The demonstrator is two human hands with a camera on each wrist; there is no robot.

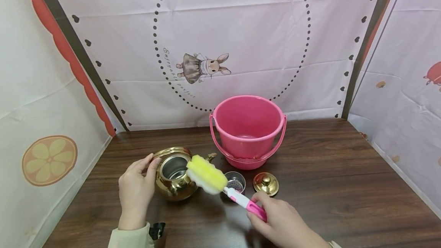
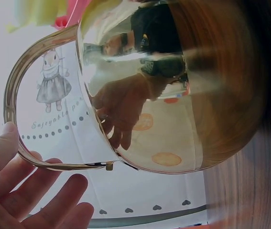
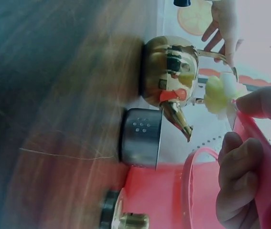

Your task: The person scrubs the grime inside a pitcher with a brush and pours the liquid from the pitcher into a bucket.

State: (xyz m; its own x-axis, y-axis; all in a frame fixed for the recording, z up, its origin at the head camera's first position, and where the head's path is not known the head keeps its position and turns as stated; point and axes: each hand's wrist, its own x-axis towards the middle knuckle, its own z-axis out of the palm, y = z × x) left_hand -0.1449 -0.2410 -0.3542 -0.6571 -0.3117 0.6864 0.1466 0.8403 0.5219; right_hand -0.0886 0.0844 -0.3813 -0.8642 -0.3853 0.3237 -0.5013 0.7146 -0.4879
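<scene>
A shiny gold teapot (image 1: 176, 190) stands lidless on the table, its steel inside showing through the round mouth. My left hand (image 1: 137, 188) pinches the teapot's hoop handle (image 2: 11, 98) between thumb and fingers. In my right hand (image 1: 280, 217) is a sponge bottle brush, gripped by its pink handle (image 1: 256, 211). The brush's yellow and white sponge head (image 1: 208, 175) is in the air beside the teapot's mouth, on the spout side. Below the brush sits a small steel strainer cup (image 1: 236, 179) with holes. The gold lid (image 1: 266, 184) lies right of the cup, near my right fingers.
Behind the cup and lid stands a pink bucket (image 1: 249, 146), its handle hanging down in front. All of these are on a dark wood-grain table (image 1: 330, 186). Printed cloth (image 1: 258, 41) walls in the table at the back and both sides.
</scene>
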